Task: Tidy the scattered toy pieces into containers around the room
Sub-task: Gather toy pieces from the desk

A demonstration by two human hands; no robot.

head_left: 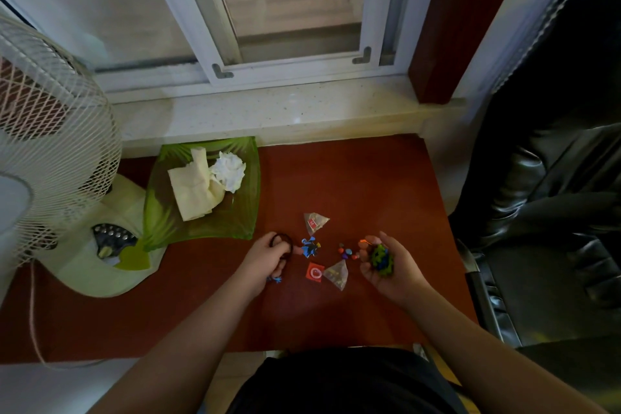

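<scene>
On the red-brown table lie scattered toy pieces. My left hand grips a black ring-shaped band, and a small blue piece peeks out under its heel. My right hand, palm up, cups a clump of green and blue pieces. Between the hands lie a blue figure piece, several small coloured beads, a red square tile and two clear pyramid sachets.
A green glass dish with crumpled tissues sits at the table's back left. A white fan stands on the left, its base on the table. A black leather chair is at the right. The window sill runs behind.
</scene>
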